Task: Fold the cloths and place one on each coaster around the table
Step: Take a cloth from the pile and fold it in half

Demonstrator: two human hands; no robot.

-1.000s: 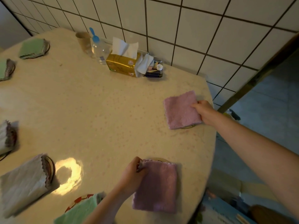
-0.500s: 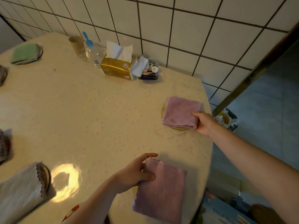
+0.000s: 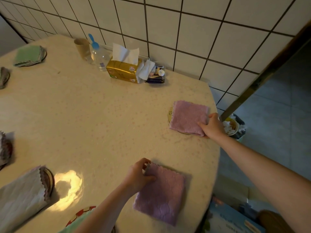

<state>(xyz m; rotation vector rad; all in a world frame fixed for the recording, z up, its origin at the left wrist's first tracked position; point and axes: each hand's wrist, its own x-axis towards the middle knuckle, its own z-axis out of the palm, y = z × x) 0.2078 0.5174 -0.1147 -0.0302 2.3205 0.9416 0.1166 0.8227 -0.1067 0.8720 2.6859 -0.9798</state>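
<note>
Two folded pink cloths lie near the right edge of the round table [image 3: 101,125]. The far pink cloth [image 3: 187,117] rests on a coaster [image 3: 170,113] whose rim peeks out at its left; my right hand [image 3: 212,126] pinches its near right corner. The near pink cloth [image 3: 161,194] lies flat, hiding whatever is under it; my left hand [image 3: 138,175] grips its top left corner. A green folded cloth [image 3: 28,55] sits on a coaster at far left. A white folded cloth [image 3: 21,197] covers a coaster at lower left.
A gold tissue box [image 3: 123,69], a clear bottle [image 3: 98,54], a cardboard tube [image 3: 82,47] and a small box of items [image 3: 156,75] stand against the tiled wall. More folded cloths [image 3: 5,148] sit at the left edge. A bin [image 3: 234,126] stands on the floor right.
My right hand shifted from the far cloth's right edge to its near right corner. My left hand went from pressing flat on the near cloth to pinching its top left corner.
</note>
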